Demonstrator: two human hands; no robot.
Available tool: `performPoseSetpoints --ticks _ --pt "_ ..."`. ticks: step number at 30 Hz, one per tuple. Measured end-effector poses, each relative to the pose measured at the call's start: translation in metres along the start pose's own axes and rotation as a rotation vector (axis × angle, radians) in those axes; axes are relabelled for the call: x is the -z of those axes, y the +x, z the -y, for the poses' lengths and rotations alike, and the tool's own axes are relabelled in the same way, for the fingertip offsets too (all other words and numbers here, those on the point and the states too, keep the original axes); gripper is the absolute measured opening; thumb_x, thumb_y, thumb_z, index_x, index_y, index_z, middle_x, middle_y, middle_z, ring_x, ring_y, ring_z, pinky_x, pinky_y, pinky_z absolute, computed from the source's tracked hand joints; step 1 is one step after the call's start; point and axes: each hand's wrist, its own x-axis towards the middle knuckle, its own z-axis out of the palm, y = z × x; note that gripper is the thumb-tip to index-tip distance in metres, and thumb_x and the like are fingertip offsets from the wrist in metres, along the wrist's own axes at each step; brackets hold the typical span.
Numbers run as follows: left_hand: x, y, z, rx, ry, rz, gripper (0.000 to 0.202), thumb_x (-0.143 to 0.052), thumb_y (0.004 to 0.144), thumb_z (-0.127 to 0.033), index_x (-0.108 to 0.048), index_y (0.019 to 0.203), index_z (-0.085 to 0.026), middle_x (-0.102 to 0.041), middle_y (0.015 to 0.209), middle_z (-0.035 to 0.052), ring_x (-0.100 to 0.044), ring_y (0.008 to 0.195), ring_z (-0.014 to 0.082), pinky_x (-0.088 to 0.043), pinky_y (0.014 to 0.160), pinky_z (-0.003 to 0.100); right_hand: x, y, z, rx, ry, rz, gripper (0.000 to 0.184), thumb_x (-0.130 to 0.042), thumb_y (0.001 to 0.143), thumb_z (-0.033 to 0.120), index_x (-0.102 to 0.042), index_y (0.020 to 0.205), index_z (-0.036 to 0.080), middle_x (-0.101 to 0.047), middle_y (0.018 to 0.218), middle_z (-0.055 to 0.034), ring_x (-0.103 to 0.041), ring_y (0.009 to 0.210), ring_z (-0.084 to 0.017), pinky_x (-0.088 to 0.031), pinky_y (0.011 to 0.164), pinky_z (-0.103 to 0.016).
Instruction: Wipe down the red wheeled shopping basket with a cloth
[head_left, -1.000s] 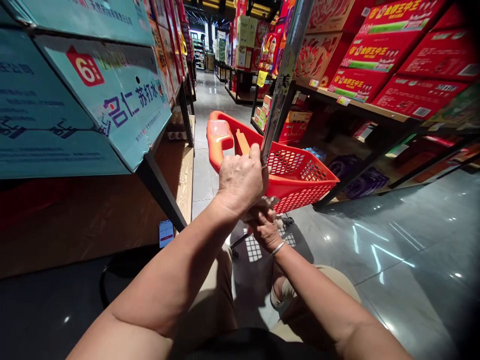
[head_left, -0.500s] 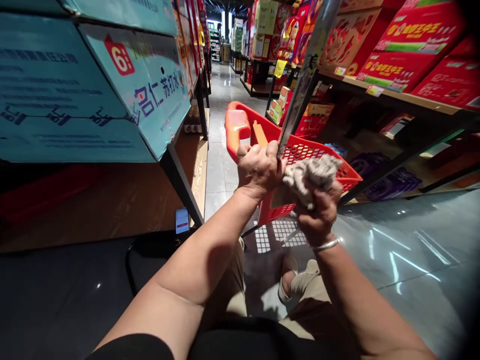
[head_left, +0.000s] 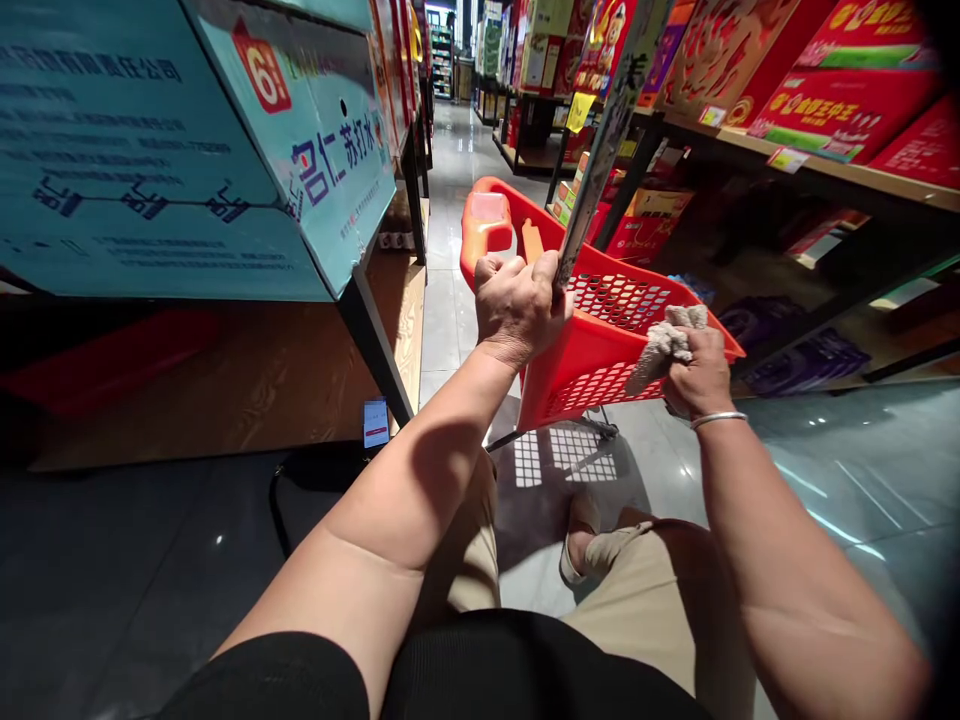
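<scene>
My left hand (head_left: 517, 305) is closed round the lower visible end of a worn, scuffed metal pole (head_left: 604, 150), which slants up and right out of view. Just beyond that hand stands a red plastic shopping cart (head_left: 547, 370) with a perforated basket. In my right hand (head_left: 697, 375) a crumpled greyish-beige cloth (head_left: 667, 340) is bunched up. The cloth lies against the near right side of the cart, close to its rim. A bracelet circles my right wrist.
Blue cartons (head_left: 150, 150) are stacked on a shelf at the left, with a dark metal leg (head_left: 379, 350) below. A lit phone (head_left: 376, 424) lies low beside that leg. Red gift boxes (head_left: 832, 110) fill the right shelf (head_left: 892, 185). A tiled aisle (head_left: 448, 160) runs ahead.
My right hand has moved right with the cloth, away from the pole and over to the cart's right side. My left hand keeps its hold on the pole. The view has shifted slightly.
</scene>
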Motion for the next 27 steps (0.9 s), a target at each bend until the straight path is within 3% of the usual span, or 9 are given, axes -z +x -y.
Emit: performPoseSetpoints --ticks 2,4,9,12,14,16,19,23,27 --pt "-0.001 0.000 -0.002 0.019 -0.020 -0.002 0.037 -0.058 0.094 -0.034 -0.065 0.128 -0.022 -0.078 0.097 0.0081 -0.066 0.099 0.0283 -0.040 0.107 0.047 0.005 0.005 -0.005 -0.075 -0.017 -0.007 0.057 -0.052 0.069 0.015 -0.072 0.122 0.023 -0.061 0.124 -0.0136 -0.058 0.123 -0.034 -0.045 0.112 -0.058" --pt "-0.001 -0.003 -0.008 0.055 -0.034 -0.009 0.048 -0.059 0.093 -0.032 -0.059 0.140 -0.022 -0.077 0.114 0.0097 -0.066 0.110 0.0284 -0.038 0.113 0.047 0.002 0.008 0.008 -0.083 -0.003 0.007 0.054 -0.054 0.071 0.016 -0.071 0.121 0.025 -0.061 0.122 -0.0128 -0.059 0.119 -0.032 -0.046 0.112 -0.055" --pt "0.008 -0.021 -0.031 0.113 0.032 -0.051 0.052 -0.057 0.098 -0.033 -0.053 0.148 -0.022 -0.056 0.153 0.0155 -0.036 0.154 0.0334 -0.019 0.129 0.053 -0.012 0.004 0.093 0.108 0.106 0.105 0.047 -0.058 0.079 0.018 -0.067 0.124 0.024 -0.059 0.116 -0.0099 -0.060 0.116 -0.028 -0.050 0.109 -0.051" --pt "0.008 -0.029 -0.042 -0.038 0.063 -0.002 0.046 -0.049 0.102 -0.032 -0.056 0.146 -0.022 -0.053 0.156 0.0145 -0.032 0.157 0.0300 -0.014 0.132 0.051 -0.015 0.000 0.139 0.208 0.218 0.089 0.043 -0.061 0.085 0.024 -0.064 0.128 0.026 -0.060 0.119 -0.0093 -0.061 0.116 -0.026 -0.052 0.108 -0.046" --pt "0.004 -0.030 -0.047 -0.190 0.062 0.108 0.046 -0.044 0.103 -0.027 -0.055 0.147 -0.021 -0.053 0.158 0.0125 -0.035 0.156 0.0250 -0.017 0.132 0.045 -0.018 -0.001 0.149 0.281 0.277 0.060 0.046 -0.064 0.087 0.031 -0.062 0.132 0.024 -0.060 0.122 -0.0102 -0.060 0.117 -0.027 -0.052 0.107 -0.047" --pt "-0.003 -0.030 -0.049 -0.259 0.071 0.202 0.049 -0.040 0.104 -0.024 -0.053 0.151 -0.020 -0.053 0.159 0.0104 -0.039 0.154 0.0231 -0.021 0.132 0.042 -0.022 0.001 0.138 0.350 0.299 0.034 0.045 -0.064 0.086 0.033 -0.063 0.129 0.022 -0.060 0.119 -0.0108 -0.061 0.114 -0.027 -0.053 0.104 -0.049" --pt "-0.012 -0.029 -0.048 -0.181 0.134 0.242 0.051 -0.041 0.104 -0.026 -0.050 0.153 -0.015 -0.053 0.158 0.0123 -0.042 0.152 0.0284 -0.023 0.132 0.051 -0.025 0.007 0.092 0.370 0.230 0.073 0.044 -0.061 0.077 0.023 -0.066 0.121 0.022 -0.059 0.110 -0.0104 -0.060 0.107 -0.027 -0.053 0.101 -0.051" --pt "-0.019 -0.029 -0.037 -0.145 0.205 0.296 0.044 -0.049 0.102 -0.030 -0.062 0.140 -0.011 -0.059 0.149 0.0191 -0.039 0.153 0.0337 -0.021 0.130 0.062 -0.011 0.017 0.019 0.185 0.041 0.181 0.060 -0.055 0.060 0.009 -0.069 0.117 0.024 -0.059 0.112 -0.0126 -0.059 0.108 -0.030 -0.049 0.100 -0.053" --pt "-0.021 -0.024 -0.021 -0.161 0.196 0.299 0.039 -0.054 0.102 -0.038 -0.066 0.133 -0.018 -0.059 0.149 0.0194 -0.038 0.153 0.0337 -0.016 0.131 0.065 0.016 0.021 -0.024 -0.014 -0.118 0.210 0.060 -0.054 0.063 0.004 -0.071 0.116 0.025 -0.061 0.120 -0.0141 -0.058 0.119 -0.032 -0.044 0.107 -0.052"
